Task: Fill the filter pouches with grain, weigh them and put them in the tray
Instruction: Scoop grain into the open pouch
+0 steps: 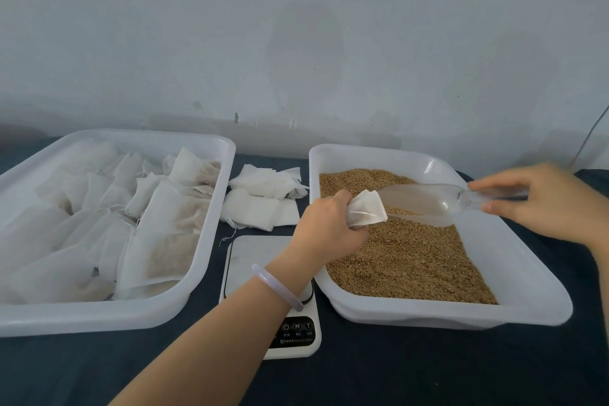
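Hands clamped, left hand (326,227) on white fabric filter pouch (366,212), right hand (540,201) on clear plastic scoop (425,204): pour slowly over loose brown grain (412,260).

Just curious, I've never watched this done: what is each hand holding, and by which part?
The left hand grips a pouch by one bunched end. The right hand pinches a clear scoop by its handle.
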Available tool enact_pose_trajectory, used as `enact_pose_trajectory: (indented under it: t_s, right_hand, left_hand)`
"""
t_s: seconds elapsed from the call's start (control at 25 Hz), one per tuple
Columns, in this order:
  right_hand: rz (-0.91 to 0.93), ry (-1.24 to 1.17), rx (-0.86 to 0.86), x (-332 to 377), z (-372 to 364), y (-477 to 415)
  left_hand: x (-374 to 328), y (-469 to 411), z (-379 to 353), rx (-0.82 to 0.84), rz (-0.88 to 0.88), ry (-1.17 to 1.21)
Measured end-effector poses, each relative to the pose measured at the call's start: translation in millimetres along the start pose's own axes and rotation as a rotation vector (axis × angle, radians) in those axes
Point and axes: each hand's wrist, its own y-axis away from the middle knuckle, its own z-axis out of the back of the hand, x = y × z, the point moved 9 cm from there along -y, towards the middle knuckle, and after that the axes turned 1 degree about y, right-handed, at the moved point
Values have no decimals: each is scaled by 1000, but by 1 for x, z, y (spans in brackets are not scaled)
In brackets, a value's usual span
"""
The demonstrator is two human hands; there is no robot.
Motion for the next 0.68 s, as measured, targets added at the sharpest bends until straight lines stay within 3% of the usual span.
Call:
enact_pose_trajectory:
  t_s: [0.24,0.32,0.48,0.68]
  right_hand:
    - [-143,-364,79,-36,-51,9]
    - [-208,-309,76,-44,-75,3]
    - [-260,-159,257,-40,-132,-3]
    - [-210,109,312,-21,-135,-6]
  left_hand:
    - [16,2,6,-24,149,271]
    - [21,6,9,-43,185,419]
    - [24,9,13,-35,218,718]
    - [23,15,31,6,225,967]
